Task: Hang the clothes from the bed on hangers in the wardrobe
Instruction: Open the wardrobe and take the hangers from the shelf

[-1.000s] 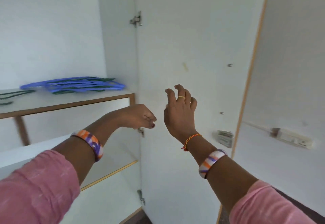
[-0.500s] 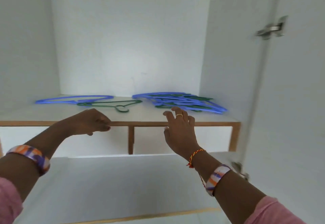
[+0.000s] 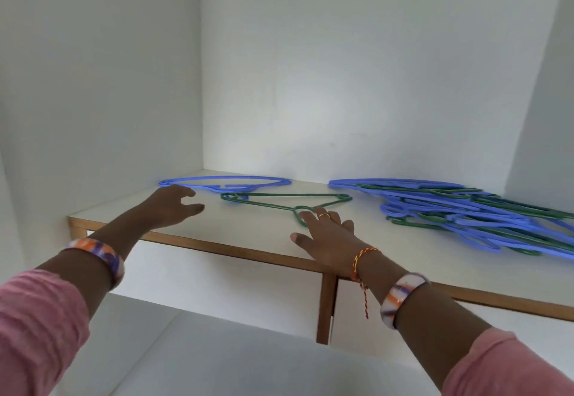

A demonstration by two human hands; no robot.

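Two hands are over the shelf and neither holds anything yet. My left hand hovers with fingers loosely spread just short of the blue hanger. My right hand lies flat with straight fingers, the tips at the hook of the green hanger; whether they touch it I cannot tell for sure.

I judge the task barely begun. No clothes show, no bed shows, and nothing hangs in the wardrobe. Both loose hangers lie flat, the green one overlapping the blue one's hook, and a pile of blue and green hangers lies well apart to the right. Left to do: pick a hanger, fetch a garment, dress it, hang it, and repeat.

For room, the shelf has bare board between the two loose hangers and the pile, and more in front of my left hand. The wooden front edge runs under my right wrist, so I would lift before drawing back. The side wall stands close to my left hand and the back wall is just behind the blue hanger. Above the shelf the space is open. No rail shows, so where to hang things I cannot say.
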